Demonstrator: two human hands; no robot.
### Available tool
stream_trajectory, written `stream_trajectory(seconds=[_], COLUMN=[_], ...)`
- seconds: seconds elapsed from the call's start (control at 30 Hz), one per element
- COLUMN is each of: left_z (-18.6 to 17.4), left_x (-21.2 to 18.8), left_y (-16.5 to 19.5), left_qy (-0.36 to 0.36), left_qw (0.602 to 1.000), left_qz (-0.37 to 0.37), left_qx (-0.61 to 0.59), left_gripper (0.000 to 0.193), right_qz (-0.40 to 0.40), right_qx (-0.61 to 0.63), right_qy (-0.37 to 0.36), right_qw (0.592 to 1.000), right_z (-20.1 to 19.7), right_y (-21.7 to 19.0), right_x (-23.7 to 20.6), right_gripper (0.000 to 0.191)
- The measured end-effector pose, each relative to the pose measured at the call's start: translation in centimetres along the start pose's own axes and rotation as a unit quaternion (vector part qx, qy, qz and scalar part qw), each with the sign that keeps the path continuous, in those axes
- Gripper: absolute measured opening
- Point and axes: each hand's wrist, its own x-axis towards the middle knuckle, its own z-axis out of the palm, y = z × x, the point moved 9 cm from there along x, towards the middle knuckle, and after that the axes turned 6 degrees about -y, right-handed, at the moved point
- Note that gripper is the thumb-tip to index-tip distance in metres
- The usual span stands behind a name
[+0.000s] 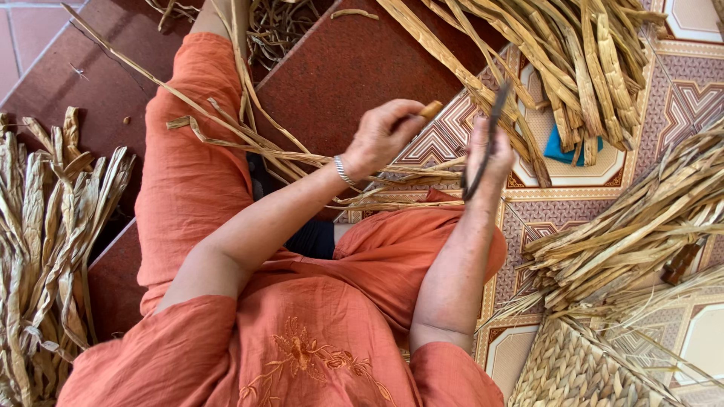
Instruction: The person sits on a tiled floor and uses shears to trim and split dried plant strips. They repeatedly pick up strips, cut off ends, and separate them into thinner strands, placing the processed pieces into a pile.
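Left hand [381, 136]: grip clenched on a wooden handle [430, 110], its pale end showing past the thumb; a metal bangle [345, 172] sits at the wrist.

Right hand [486, 154]: grip grasping a dark strip [485, 139], which runs upright through the fingers, top end above the hand, lower end by the wrist. The two hands are near each other, above the lap.

Loose strands [302, 154]: thin dried fibres lying across the orange trouser leg [188, 173] and trailing under both hands toward the tiled floor [682, 94].

Left bundle [45, 241]: flat dried leaves stacked on the dark red step [339, 68], beside the knee.

Top bundle [558, 60]: long dried leaves spread on the floor beyond the right hand, part covering a blue object [562, 147].

Right bundle [633, 226]: more dried leaves, heaped at the far right.

Woven piece [573, 373]: plaited work, bottom right corner, just below the right bundle.
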Motion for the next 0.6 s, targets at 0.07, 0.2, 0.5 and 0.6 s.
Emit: stream_trajectory(seconds=[0.07, 0.2, 0.5, 0.6], left_z=[2.3, 7.4, -1.4, -1.7], left_x=[-0.2, -1.9, -8.1, -10.6], left_y=[2.3, -0.3, -2.2, -2.1], left_qy=[-0.012, -0.258, -0.319, -0.318], left_qw=[0.994, 0.964, 0.861, 0.841], left_qz=[0.105, -0.014, -0.047, -0.035], left_qx=[0.005, 0.060, 0.392, 0.435], left_gripper=[0.019, 0.065, 0.101, 0.097], right_qz=[-0.085, -0.103, -0.123, -0.236], right_qx=[-0.046, -0.082, -0.253, -0.328], right_qy=[0.068, 0.149, -0.018, -0.060], right_qw=[0.993, 0.980, 0.959, 0.913], right_z=[-2.7, -4.7, 5.3, 10.2], right_y=[-1.1, -1.6, -2.9, -3.8], right_x=[0.0, -0.8, -1.0, -1.3], right_gripper=[0.043, 0.044, 0.063, 0.059])
